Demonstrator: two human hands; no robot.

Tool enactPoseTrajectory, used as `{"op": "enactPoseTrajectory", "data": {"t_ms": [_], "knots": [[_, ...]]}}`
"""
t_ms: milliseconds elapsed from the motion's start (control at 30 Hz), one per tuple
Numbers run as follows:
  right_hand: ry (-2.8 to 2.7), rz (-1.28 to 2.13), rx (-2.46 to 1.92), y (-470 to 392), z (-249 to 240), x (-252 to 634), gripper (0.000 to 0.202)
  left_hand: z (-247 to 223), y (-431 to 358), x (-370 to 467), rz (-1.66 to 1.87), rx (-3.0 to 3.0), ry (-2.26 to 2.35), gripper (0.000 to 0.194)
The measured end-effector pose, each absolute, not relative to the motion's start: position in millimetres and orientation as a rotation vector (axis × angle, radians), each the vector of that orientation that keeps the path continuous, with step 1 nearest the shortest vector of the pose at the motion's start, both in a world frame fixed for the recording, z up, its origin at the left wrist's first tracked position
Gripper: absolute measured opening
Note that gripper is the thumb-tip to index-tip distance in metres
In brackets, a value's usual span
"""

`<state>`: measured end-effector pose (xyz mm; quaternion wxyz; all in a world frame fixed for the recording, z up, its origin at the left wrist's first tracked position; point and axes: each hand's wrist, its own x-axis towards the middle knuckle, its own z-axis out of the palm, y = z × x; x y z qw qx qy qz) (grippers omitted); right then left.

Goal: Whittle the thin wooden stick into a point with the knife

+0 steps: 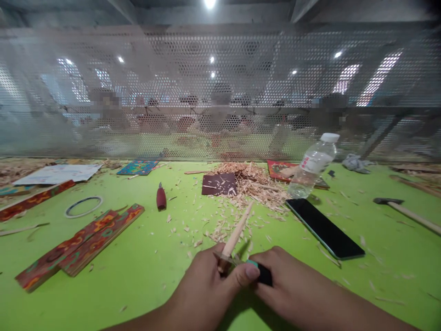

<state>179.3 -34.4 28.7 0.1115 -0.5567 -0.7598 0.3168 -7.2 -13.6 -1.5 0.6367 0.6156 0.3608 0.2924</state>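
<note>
My left hand [206, 280] is closed round the lower end of a pale wooden stick [237, 230], which points up and away over the table. In my right hand [279, 276] is a carving knife [263, 273] with a black and teal handle. Its blade lies across the stick just above my left fingers. My left thumb reaches over toward the knife handle. Wood shavings [262, 188] are heaped beyond the stick's tip, beside a dark red sheet [220, 184] that looks like sandpaper.
A phone [325, 227] and a tilted plastic bottle [312, 165] are to the right, a hammer [406, 211] farther right. Leftward lie a red-handled cutter [161, 197], a tape roll [83, 207] and painted wood strips [86, 243]. A perforated screen [220, 92] stands across the back.
</note>
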Motion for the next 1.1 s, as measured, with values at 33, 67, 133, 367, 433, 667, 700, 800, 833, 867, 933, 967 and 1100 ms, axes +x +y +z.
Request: {"op": "enactPoseTrajectory", "data": {"t_ms": [33,67,133,367,433,667,700,800,833,867,933,967,1100], "knots": [[-2.238,0.909,-1.659,-34,28,178,0.024,-1,-14,-7,0.655,1.419,0.841,0.047],[-2.25,0.876,-1.691,-34,27,177,0.022,0,-14,-7,0.646,1.43,0.863,0.048],[-2.286,0.764,-1.779,-35,25,175,0.019,2,-15,-6,0.63,1.457,0.911,0.049],[-2.383,0.532,-1.967,-37,20,174,0.017,-1,-14,-6,0.623,1.517,0.948,0.048],[-2.393,0.502,-1.976,-37,18,174,0.018,-3,-14,-6,0.622,1.515,0.964,0.048],[-2.434,0.386,-2.013,-38,11,171,0.018,-1,-14,-4,0.623,1.48,0.92,0.05],[-2.438,0.373,-2.018,-38,11,171,0.017,0,-14,-4,0.626,1.461,0.892,0.05],[-2.459,0.307,-2.031,-39,8,170,0.016,1,-13,-3,0.617,1.401,0.841,0.051],[-2.47,0.274,-2.034,-39,7,170,0.016,1,-13,-3,0.614,1.382,0.84,0.051],[-2.48,0.237,-2.036,-39,6,170,0.015,1,-13,-3,0.616,1.365,0.841,0.052],[-2.499,0.155,-2.038,-39,3,171,0.017,1,-12,-1,0.639,1.331,0.844,0.052],[-2.509,0.119,-2.04,-39,2,171,0.018,1,-12,-1,0.661,1.308,0.849,0.052],[-2.528,0.086,-2.022,-38,1,173,0.014,3,-13,1,0.676,1.192,0.892,0.048]]}}
